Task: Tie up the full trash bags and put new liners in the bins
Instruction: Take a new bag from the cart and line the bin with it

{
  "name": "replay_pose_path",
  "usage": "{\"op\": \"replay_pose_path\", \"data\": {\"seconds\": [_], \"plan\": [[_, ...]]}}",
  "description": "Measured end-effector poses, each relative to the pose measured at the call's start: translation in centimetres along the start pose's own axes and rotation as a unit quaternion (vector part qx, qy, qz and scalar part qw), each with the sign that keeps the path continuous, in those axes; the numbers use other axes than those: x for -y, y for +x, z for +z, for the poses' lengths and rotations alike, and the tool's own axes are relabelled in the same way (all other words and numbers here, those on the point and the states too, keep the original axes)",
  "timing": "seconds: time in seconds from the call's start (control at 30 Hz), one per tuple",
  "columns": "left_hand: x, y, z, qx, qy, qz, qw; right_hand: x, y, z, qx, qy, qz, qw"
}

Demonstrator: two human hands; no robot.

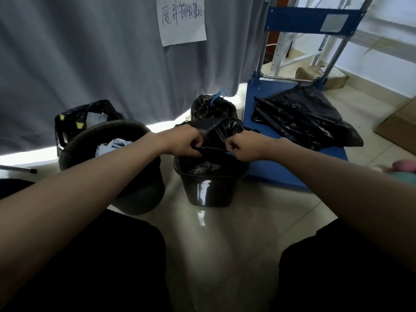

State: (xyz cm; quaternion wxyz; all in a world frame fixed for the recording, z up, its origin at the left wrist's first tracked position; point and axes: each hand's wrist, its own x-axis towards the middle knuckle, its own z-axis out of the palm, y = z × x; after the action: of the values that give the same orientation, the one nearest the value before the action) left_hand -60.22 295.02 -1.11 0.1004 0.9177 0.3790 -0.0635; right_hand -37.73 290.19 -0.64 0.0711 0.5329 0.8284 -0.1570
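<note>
A small black square bin [208, 190] stands on the floor in front of me. A new black liner [221, 131] hangs over its mouth. My left hand [188, 141] pinches the liner's edge at the bin's left rim, and my right hand [244, 146] pinches the same edge at the right rim. Behind the bin sits a tied full black trash bag [211, 108] with a blue drawstring. To the left, a round dark bin [108, 140] holds crumpled paper. Another black-lined bin [78, 118] with paper stands behind it.
A blue platform cart [292, 170] on the right carries a pile of flat black liners [304, 118]. A grey curtain [90, 52] with a paper sign [182, 19] hangs behind. Cardboard [398, 124] lies far right. My dark-trousered knees fill the bottom corners.
</note>
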Motion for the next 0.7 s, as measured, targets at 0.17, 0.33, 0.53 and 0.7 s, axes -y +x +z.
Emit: {"op": "replay_pose_path", "data": {"seconds": [0.17, 0.33, 0.53, 0.7], "plan": [[0.2, -1.6, 0.0, -0.002, 0.010, 0.006, 1.000, 0.8, -1.1, 0.9, 0.024, -0.052, -0.060, 0.997], [-0.1, -2.3, 0.8, 0.063, 0.062, 0.012, 0.996, 0.1, -1.4, 1.6, 0.062, -0.090, -0.048, 0.993], [-0.2, -3.0, 1.5, 0.097, 0.123, 0.024, 0.987, -0.3, -1.6, 1.9, 0.106, -0.018, -0.033, 0.994], [-0.1, -3.4, 1.4, 0.036, 0.156, 0.038, 0.986, -0.5, -2.2, 1.9, 0.122, -0.042, -0.042, 0.991]]}}
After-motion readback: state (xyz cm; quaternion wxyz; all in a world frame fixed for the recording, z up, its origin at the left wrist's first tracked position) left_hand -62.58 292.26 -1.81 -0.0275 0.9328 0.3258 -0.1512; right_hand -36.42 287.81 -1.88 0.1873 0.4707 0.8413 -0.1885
